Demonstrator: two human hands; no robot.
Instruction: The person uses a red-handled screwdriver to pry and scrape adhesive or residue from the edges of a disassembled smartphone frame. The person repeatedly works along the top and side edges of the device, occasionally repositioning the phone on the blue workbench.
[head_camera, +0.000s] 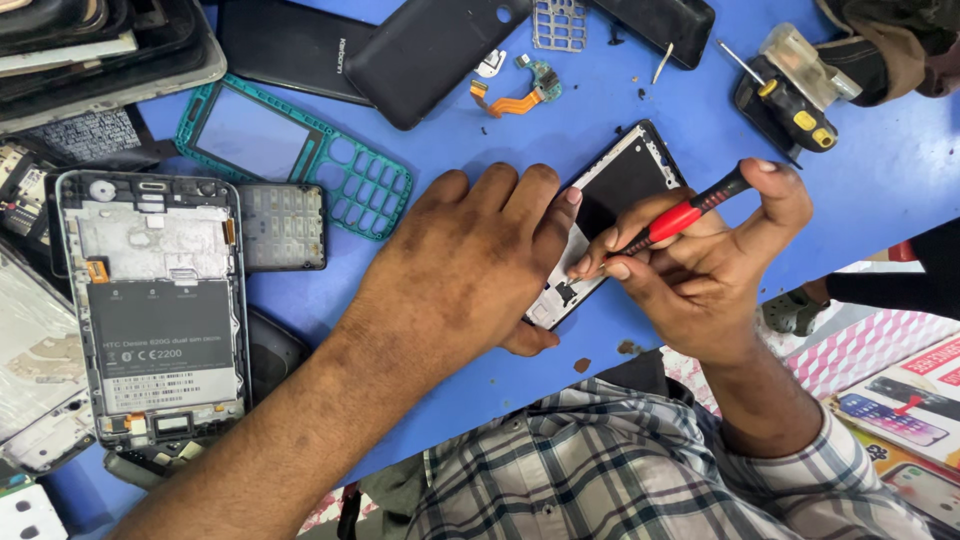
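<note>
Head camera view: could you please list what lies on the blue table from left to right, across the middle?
Opened phone with exposed battery → grey keypad → left hand → phone frame → right hand holding the red screwdriver.

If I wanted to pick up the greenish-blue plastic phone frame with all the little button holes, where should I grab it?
Probably by the long bare edge of the teal plastic phone frame beside its big window, coming from the top-left side. That rim looks free on the blue table, while the keypad end has thin bars that could bend, and the grey rubber keypad lies against the lower side. The left hand is close by.
</note>
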